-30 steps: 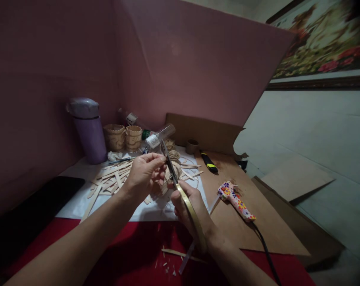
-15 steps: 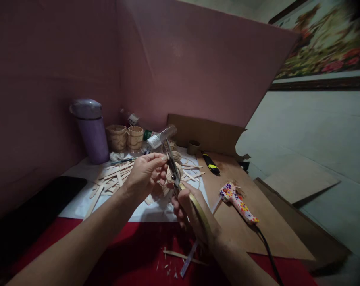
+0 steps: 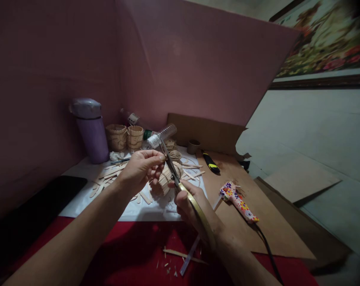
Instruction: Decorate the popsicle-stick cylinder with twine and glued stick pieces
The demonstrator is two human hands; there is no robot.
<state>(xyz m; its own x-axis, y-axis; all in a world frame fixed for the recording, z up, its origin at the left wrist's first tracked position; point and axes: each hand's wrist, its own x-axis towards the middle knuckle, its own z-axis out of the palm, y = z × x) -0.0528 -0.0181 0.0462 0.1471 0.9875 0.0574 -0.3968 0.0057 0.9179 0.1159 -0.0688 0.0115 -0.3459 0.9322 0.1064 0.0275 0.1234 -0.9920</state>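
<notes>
My right hand [image 3: 193,202] grips the gold handles of a pair of scissors [image 3: 174,171], whose blades point up and away. Close beside the blades, my left hand [image 3: 144,169] is closed, thumb and fingertips pinched together. Whatever sits in that pinch is too small to make out. Behind and below the hands lies a piece built of wooden craft sticks [image 3: 164,180], partly covered by the right hand and scissors. Loose craft sticks [image 3: 111,174] are scattered over the white sheet [image 3: 78,198] around it.
A purple tumbler [image 3: 92,135], two wooden cups [image 3: 135,137], a plastic bottle [image 3: 162,136] and twine [image 3: 175,155] stand or lie at the back. On the cardboard [image 3: 275,234] rest a utility knife [image 3: 211,163] and a flowered glue gun [image 3: 239,202]. Clear glue stick [image 3: 189,256] and scraps lie in front.
Both hands and the scissors have shifted slightly left. More of the craft-stick piece behind them now shows. Each hand keeps its grip.
</notes>
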